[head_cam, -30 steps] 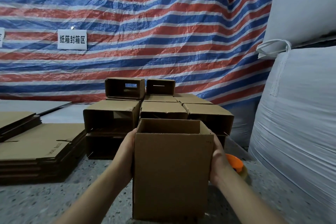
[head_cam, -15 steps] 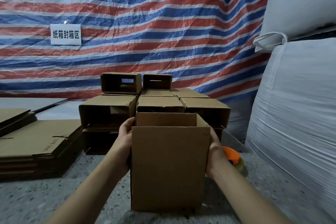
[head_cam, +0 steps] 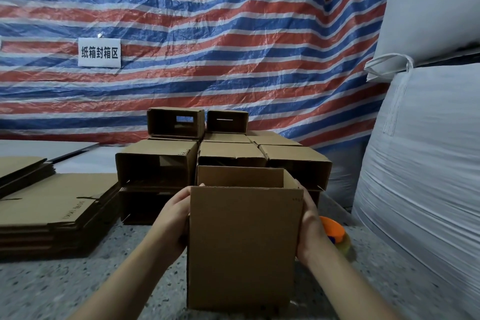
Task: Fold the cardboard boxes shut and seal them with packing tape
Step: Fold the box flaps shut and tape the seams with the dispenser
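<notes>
An open-topped cardboard box [head_cam: 244, 247] stood upright on the speckled floor [head_cam: 52, 291] in the lower middle of the frame, its far flap raised and the top unsealed. The left hand [head_cam: 172, 218] held the box's left side, fingers wrapped around the wall near the upper edge. The right hand [head_cam: 309, 226] pressed against the box's right side, its fingertips hidden behind the cardboard, so I could not tell how tightly it gripped. Both forearms reached up from the bottom edge of the frame.

Just behind the right hand, low and right of centre, an orange tape dispenser [head_cam: 333, 228] lay on the floor with a roll of clear packing tape [head_cam: 344, 245] showing at its lower edge.

Directly behind the held box, in the middle of the frame, sat a stack of assembled boxes [head_cam: 293, 161], several lying on their sides with open ends facing me; two smaller ones perched on top. At the left edge a pile of flattened cardboard blanks [head_cam: 52, 205] rested on the floor, a second pile behind it.

A red, white and blue striped tarp [head_cam: 207, 34] covered the whole back wall, with a white paper sign [head_cam: 99, 52] bearing Chinese characters fixed to it in the upper left. Large white bulk bags [head_cam: 428, 163] filled the right side, one stacked above the other.
</notes>
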